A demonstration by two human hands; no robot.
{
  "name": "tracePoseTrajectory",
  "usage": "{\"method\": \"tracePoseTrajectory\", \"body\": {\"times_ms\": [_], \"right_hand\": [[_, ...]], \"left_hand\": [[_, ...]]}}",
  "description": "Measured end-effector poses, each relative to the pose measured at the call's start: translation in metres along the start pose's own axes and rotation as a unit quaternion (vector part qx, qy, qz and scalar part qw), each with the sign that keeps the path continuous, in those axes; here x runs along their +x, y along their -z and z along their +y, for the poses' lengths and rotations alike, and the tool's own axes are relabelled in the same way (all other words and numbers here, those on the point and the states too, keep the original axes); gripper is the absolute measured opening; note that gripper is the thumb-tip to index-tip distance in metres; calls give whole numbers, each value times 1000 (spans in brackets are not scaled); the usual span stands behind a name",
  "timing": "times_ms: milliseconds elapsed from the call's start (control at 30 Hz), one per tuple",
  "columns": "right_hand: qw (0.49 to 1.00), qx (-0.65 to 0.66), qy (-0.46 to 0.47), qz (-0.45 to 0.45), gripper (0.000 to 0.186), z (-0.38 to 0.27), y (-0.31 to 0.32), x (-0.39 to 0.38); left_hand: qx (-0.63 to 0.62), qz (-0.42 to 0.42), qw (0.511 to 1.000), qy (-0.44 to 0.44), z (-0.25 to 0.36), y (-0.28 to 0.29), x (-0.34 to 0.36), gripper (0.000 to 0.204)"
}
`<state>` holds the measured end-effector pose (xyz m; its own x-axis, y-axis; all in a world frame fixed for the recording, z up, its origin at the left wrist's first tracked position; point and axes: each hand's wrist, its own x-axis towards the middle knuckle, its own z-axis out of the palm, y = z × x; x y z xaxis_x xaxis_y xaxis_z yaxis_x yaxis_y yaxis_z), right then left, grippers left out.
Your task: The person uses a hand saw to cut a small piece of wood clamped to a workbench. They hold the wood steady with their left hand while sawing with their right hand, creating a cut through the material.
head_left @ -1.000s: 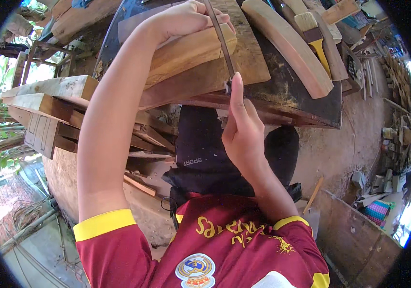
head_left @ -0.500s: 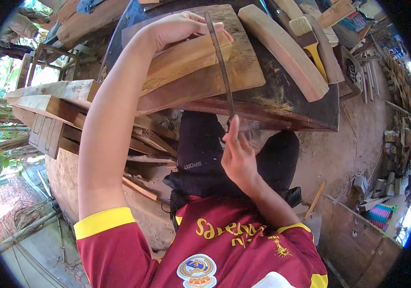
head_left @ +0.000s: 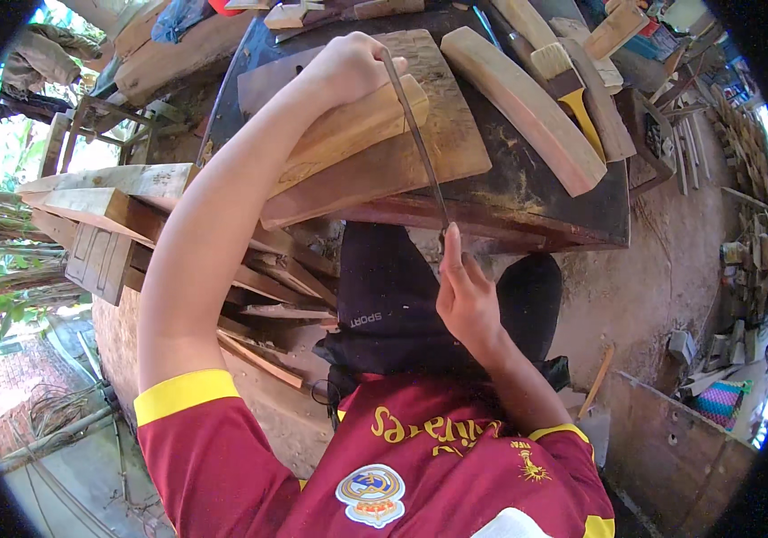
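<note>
Yellow-handled brush [head_left: 567,83], woven mat [head_left: 721,403] perhaps

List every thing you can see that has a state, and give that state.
Right hand: closed around the narrow tool's near end
Narrow tool: held slantwise, crossing the wooden block's right end
Wooden block: lying on the board
Left hand: curled beside the block, grip hidden
Board: lying flat
Paintbrush: lying down, bristles away from the person
</note>
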<state>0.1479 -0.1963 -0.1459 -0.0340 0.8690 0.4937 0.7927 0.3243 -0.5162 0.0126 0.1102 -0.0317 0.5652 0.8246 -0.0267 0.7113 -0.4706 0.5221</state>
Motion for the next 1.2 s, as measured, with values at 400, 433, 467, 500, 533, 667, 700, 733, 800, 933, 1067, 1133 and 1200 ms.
{"method": "tracePoseTrajectory", "body": {"times_ms": [400,433,467,500,533,667,700,733,800,933,1067,1133,1200], "right_hand": [[997,47,-56,-1,83,-31,8,79],[997,48,-57,-2,83,-31,9,71],[997,47,-62,-4,83,-26,10,59],[997,47,-63,-4,82,-24,11,50],[998,37,-13,42,80,-19,5,38],[998,35,-46,2,77,-17,12,18],[997,36,-64,-10,68,-21,12,22],[996,37,-82,-22,60,-26,11,25],[996,35,-74,-21,58,-26,8,29],[999,-31,2,9,68,-7,13,28],[995,0,-29,98,57,-2,13,22],[981,82,-100,145,54,-16,19,32],[987,117,-67,91,51,-27,22,47]], "left_hand": [[29,36,998,39,6,4,-12,37],[67,38,994,81,10,5,-13,39],[103,36,987,120,15,3,-12,41],[113,35,984,134,18,4,-11,42],[122,34,981,147,20,5,-11,42],[146,18,975,169,28,9,-11,42],[138,16,975,175,28,10,-11,42],[130,14,975,181,26,11,-8,42],[132,35,977,161,8,9,-5,51],[166,24,979,117,-7,-1,5,39],[94,43,988,116,23,15,-18,39],[83,46,990,109,22,10,-18,41],[84,57,984,143,11,-5,0,37]]}}
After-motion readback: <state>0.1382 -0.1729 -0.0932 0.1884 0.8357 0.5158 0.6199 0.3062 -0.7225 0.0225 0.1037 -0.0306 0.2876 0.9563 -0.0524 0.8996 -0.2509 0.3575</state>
